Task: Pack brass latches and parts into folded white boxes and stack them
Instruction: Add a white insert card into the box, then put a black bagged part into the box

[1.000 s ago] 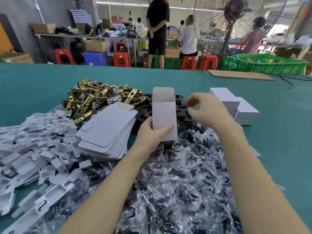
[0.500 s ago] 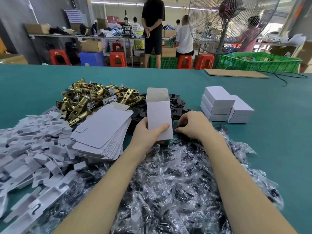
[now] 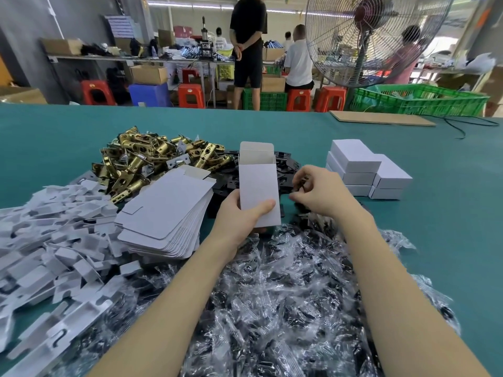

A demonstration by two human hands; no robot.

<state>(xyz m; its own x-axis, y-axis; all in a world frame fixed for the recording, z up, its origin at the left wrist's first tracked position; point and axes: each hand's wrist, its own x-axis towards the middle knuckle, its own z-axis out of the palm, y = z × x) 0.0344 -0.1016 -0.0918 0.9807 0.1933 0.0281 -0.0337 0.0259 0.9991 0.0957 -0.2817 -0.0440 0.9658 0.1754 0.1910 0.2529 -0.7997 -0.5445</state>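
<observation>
My left hand [image 3: 242,219] grips an upright white box [image 3: 258,183] whose top flap stands open. Just right of it, my right hand [image 3: 318,191] pinches a black plate [image 3: 300,183] lifted from the pile of black plates [image 3: 285,170] behind the box. A heap of brass latches [image 3: 152,161] lies at the back left. A stack of flat unfolded boxes [image 3: 168,213] sits left of my left hand. Closed white boxes [image 3: 364,170] are stacked to the right. Clear bags with black parts [image 3: 285,295] cover the table under my arms.
White cardboard inserts [image 3: 49,240] are heaped at the left on the green table [image 3: 449,213]. A cardboard sheet [image 3: 381,118] and a cable lie at the far right edge. Beyond the table stand a large fan [image 3: 375,36], a green crate, stools and several people.
My right hand came down from above the table to the black plates behind the box and has picked one up. My left hand has kept the box upright.
</observation>
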